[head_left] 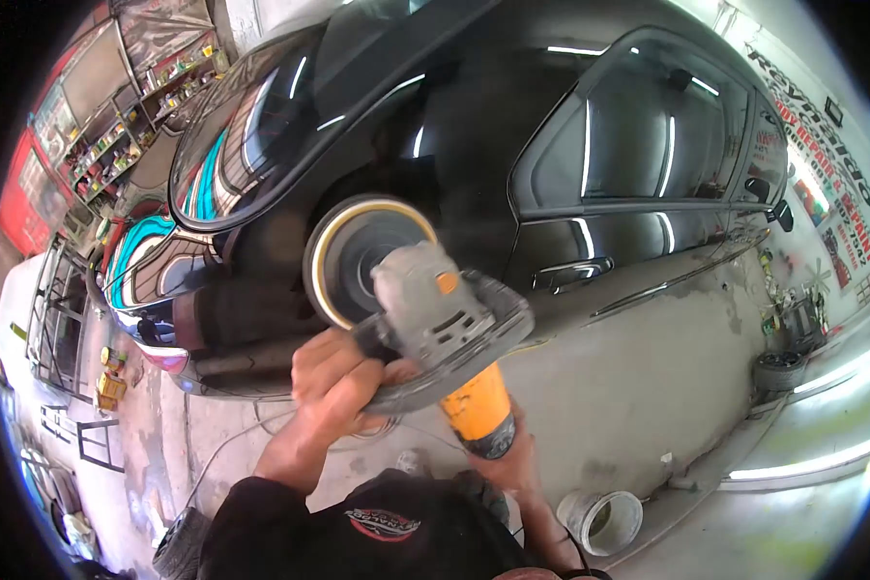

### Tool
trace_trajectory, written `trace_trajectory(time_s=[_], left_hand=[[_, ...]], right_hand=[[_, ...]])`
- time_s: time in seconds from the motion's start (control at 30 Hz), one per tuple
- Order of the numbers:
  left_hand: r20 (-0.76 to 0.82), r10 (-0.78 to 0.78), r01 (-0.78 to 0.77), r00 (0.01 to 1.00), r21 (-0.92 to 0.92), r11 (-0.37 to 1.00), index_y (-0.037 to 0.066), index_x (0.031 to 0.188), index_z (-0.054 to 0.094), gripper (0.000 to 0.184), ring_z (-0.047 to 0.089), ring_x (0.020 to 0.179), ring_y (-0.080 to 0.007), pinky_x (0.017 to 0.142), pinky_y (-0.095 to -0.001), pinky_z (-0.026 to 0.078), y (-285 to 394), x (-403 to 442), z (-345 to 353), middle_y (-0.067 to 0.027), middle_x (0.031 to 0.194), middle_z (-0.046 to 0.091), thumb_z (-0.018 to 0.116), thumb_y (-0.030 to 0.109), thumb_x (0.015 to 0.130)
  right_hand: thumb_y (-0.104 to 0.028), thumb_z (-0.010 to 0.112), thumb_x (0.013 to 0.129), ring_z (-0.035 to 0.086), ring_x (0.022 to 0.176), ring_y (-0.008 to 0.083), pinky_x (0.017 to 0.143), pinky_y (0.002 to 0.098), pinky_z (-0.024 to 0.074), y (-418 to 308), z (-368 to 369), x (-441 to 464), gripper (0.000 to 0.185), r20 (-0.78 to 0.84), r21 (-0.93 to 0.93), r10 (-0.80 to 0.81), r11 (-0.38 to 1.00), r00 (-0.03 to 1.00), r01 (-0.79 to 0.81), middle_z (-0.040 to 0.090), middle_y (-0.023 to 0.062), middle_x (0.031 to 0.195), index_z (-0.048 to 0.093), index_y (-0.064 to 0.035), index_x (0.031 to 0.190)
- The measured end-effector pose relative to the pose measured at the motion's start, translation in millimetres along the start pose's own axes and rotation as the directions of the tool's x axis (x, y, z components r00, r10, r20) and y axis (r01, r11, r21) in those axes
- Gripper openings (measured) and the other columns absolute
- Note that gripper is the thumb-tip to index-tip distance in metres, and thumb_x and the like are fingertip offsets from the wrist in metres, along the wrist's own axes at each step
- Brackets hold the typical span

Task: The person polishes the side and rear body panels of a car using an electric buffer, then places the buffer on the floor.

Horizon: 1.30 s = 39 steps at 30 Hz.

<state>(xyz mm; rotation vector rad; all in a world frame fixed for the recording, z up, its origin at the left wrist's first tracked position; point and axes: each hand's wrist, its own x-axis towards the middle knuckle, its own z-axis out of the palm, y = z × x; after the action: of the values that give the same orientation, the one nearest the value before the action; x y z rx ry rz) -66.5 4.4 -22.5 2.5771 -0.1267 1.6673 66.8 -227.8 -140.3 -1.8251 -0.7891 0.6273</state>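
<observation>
A yellow and grey rotary polisher [423, 290] is held up against the glossy black car [445, 126]. Its round pad [331, 261] faces the rear quarter panel, between the rear window and the back door; whether it presses on the paint I cannot tell. My left hand [336, 382] is closed round the polisher's dark front handle. My right hand [507, 459] wraps the yellow rear body, partly hidden behind it. The black door handle [572, 275] lies to the right of the polisher.
A white bucket [604, 522] stands on the floor at lower right. A cable [227, 440] runs over the concrete at left, near a tire [179, 544]. Shelves with bottles [116, 145] line the far left. Another tire [779, 371] sits by the lettered right wall.
</observation>
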Motion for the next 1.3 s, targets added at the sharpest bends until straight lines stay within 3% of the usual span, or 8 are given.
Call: trace_trajectory(time_s=[0.1,0.2,0.47,0.8,0.93,0.97,1.2,1.3], left_hand=[[-0.084,0.116,-0.118,0.99,-0.029,0.993,0.004,0.076,0.065,0.036,0.051,0.05,-0.021,0.048,-0.0345,0.04,-17.0,36.8,20.8,-0.0022,0.062,0.049,0.078,0.037,0.081],[-0.151,0.149,-0.151,0.977,-0.005,0.988,0.008,0.079,0.069,0.026,0.052,0.051,-0.0194,0.049,-0.0321,0.04,-25.0,84.5,40.0,-0.0017,0.063,0.052,0.087,0.015,0.061],[-0.332,0.023,-0.09,0.943,-0.188,0.978,0.015,0.082,0.072,0.031,0.056,0.054,-0.0209,0.051,-0.0345,0.041,-48.8,120.5,55.7,0.001,0.063,0.054,0.084,0.016,0.052],[-0.379,-0.066,0.068,0.923,-0.008,0.998,0.007,0.074,0.06,0.029,0.047,0.045,-0.0205,0.046,-0.0349,0.033,-48.0,-23.8,-46.3,-0.0009,0.056,0.043,0.087,0.019,0.073],[-0.384,-0.124,0.161,0.915,0.066,0.985,0.005,0.072,0.061,0.03,0.048,0.045,-0.0203,0.046,-0.0346,0.034,-40.6,-68.2,-89.9,-0.0017,0.056,0.047,0.087,0.02,0.073],[-0.322,-0.116,0.138,0.939,0.045,0.989,0.0,0.078,0.058,0.031,0.051,0.048,-0.0217,0.046,-0.034,0.041,-38.5,-79.0,-104.3,-0.0066,0.06,0.051,0.088,0.006,0.075],[-0.355,-0.194,0.229,0.914,0.057,0.972,0.005,0.069,0.057,0.035,0.048,0.045,-0.0192,0.046,-0.0328,0.035,-24.7,-82.1,-101.4,-0.0023,0.056,0.047,0.089,0.018,0.075],[-0.319,-0.186,0.199,0.929,0.01,0.98,0.006,0.07,0.058,0.033,0.046,0.044,-0.0183,0.045,-0.0335,0.033,-20.2,-67.9,-72.7,-0.001,0.055,0.044,0.089,0.018,0.072]], right_hand=[[-0.012,0.091,0.066,0.062,0.122,0.0253,0.105,0.0405,0.0482,1.3,-11.6,21.7,0.105,-0.108,0.018,-0.089,0.996,0.99,0.092,0.065,0.0187,0.129,0.032,0.001,0.152],[-0.01,0.091,0.064,0.062,0.117,0.0254,0.103,0.0402,0.0486,-7.0,-28.6,43.9,0.106,-0.195,0.072,-0.054,0.995,0.979,0.069,0.064,0.0178,0.126,0.032,0.0034,0.151],[-0.008,0.089,0.063,0.053,0.126,0.0306,0.11,0.0426,0.0404,-22.8,-48.5,83.0,0.107,-0.404,-0.227,-0.272,0.955,0.873,0.192,0.053,0.0196,0.136,0.031,0.005,0.152],[-0.003,0.082,0.069,0.05,0.135,0.0335,0.115,0.0444,0.036,-32.1,27.8,42.5,0.097,0.004,-0.171,-0.263,0.95,0.965,0.26,0.051,0.0233,0.143,0.033,0.0029,0.153],[0.0,0.083,0.065,0.054,0.132,0.0351,0.112,0.0437,0.0402,-36.3,68.0,32.3,0.099,0.088,-0.181,-0.334,0.921,0.939,0.345,0.054,0.0236,0.141,0.035,0.0022,0.152],[-0.004,0.082,0.071,0.063,0.124,0.0391,0.102,0.0436,0.0503,-45.7,75.4,28.1,0.094,0.105,-0.254,-0.387,0.88,0.916,0.401,0.061,0.0274,0.136,0.037,0.0016,0.153],[-0.004,0.08,0.071,0.063,0.125,0.0417,0.102,0.046,0.0507,-42.7,75.4,17.7,0.094,0.166,-0.225,-0.339,0.901,0.926,0.37,0.061,0.0301,0.135,0.035,-0.0005,0.154],[-0.002,0.084,0.065,0.057,0.13,0.036,0.11,0.0447,0.0429,-29.5,51.7,7.4,0.1,0.097,-0.186,-0.162,0.966,0.982,0.178,0.057,0.0237,0.139,0.035,-0.0001,0.153]])
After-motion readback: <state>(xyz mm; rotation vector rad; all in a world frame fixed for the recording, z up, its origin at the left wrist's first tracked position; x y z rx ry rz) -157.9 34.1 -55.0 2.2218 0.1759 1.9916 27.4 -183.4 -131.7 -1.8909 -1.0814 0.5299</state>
